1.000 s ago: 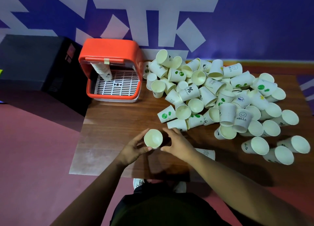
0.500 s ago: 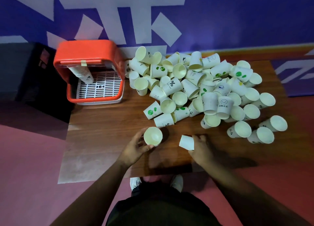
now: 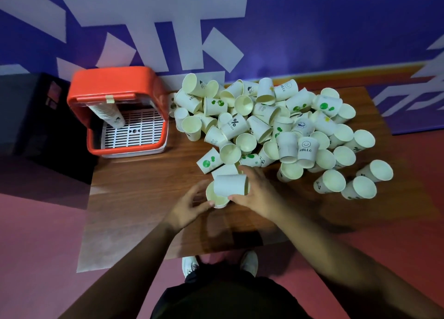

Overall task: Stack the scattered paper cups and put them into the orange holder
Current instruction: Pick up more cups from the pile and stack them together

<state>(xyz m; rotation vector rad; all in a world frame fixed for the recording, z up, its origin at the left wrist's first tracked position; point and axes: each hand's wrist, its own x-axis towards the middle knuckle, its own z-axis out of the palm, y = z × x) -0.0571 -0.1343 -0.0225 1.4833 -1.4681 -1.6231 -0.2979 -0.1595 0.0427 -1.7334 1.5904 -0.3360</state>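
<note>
A big heap of white paper cups (image 3: 266, 124) lies scattered over the right half of the wooden table (image 3: 144, 198). My left hand (image 3: 189, 205) holds an upright cup (image 3: 212, 196) near the table's front. My right hand (image 3: 257, 191) grips a second cup (image 3: 229, 184), lying sideways, its base touching the mouth of the first. The orange holder (image 3: 115, 88) stands at the table's back left, with a stack of cups (image 3: 111, 113) hanging inside it above a white grid.
A dark box (image 3: 36, 117) sits left of the holder, off the table. A blue wall with white shapes runs behind. Several single cups (image 3: 358, 186) lie at the right side. My shoes (image 3: 192, 266) show below the table's front edge.
My right hand picked up a loose cup from the table at the right and carried it left to the cup in my left hand. The camera view shifted slightly.
</note>
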